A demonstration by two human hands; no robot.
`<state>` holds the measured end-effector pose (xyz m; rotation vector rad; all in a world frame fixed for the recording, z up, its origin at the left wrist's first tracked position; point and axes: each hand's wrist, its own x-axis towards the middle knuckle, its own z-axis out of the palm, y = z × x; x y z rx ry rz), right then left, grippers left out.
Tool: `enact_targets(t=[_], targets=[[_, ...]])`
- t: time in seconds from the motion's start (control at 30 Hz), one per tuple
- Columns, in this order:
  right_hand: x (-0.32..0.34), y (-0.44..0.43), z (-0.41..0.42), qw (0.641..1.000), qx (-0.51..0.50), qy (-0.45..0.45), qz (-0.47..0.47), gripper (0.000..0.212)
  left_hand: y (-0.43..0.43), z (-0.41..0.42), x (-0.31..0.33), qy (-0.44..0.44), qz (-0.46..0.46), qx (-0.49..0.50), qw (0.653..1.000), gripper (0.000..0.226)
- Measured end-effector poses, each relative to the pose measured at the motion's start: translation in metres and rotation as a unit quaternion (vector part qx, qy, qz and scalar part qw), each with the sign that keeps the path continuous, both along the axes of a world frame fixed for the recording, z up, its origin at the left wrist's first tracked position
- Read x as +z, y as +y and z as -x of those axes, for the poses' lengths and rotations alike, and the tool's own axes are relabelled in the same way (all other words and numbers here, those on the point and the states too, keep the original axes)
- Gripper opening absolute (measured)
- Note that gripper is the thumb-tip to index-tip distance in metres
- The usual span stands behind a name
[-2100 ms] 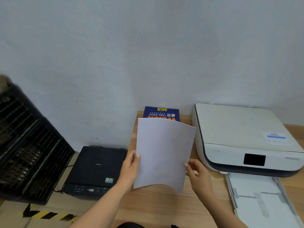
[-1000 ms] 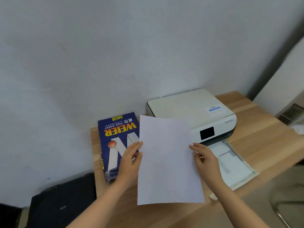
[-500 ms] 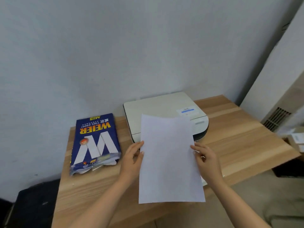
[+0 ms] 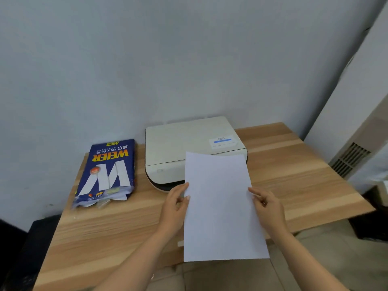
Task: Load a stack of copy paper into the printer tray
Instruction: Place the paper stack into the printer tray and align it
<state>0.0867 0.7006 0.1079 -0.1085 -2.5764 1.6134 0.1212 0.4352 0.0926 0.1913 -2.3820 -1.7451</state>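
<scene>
I hold a thin stack of white copy paper (image 4: pixel 220 206) upright in front of me. My left hand (image 4: pixel 175 204) grips its left edge and my right hand (image 4: pixel 265 204) grips its right edge. Behind the paper a white printer (image 4: pixel 182 145) sits on the wooden table (image 4: pixel 294 175) against the wall. The sheets hide the printer's front and its pulled-out tray; only a small tray corner (image 4: pixel 180 243) peeks out at the lower left of the paper.
An opened blue pack of copy paper (image 4: pixel 109 173) lies left of the printer. A black device (image 4: pixel 29 255) sits low to the left of the table. A white unit with a vent (image 4: pixel 350 158) stands at the right.
The view has swung right and back, so the printer now lies directly behind the paper. The paper, held in both hands throughout, now covers the tray that showed earlier.
</scene>
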Motion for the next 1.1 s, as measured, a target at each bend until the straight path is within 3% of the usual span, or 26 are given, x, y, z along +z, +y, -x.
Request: enact_targets(t=[0.37,0.67,1.1], targets=[[-0.004,0.006,0.039,1.0,-0.01,-0.003,-0.004,0.03,0.011,0.039,-0.013,0.002,-0.03,0.007,1.0,0.037],[-0.036,0.017,0.054,0.988,0.058,-0.138,-0.025,0.036,0.022,0.016,-0.037,-0.105,-0.127,0.064,0.984,0.042],[-0.077,0.029,0.041,0.956,0.152,-0.243,-0.064,0.033,0.046,-0.035,-0.08,-0.211,-0.09,0.141,0.963,0.041]])
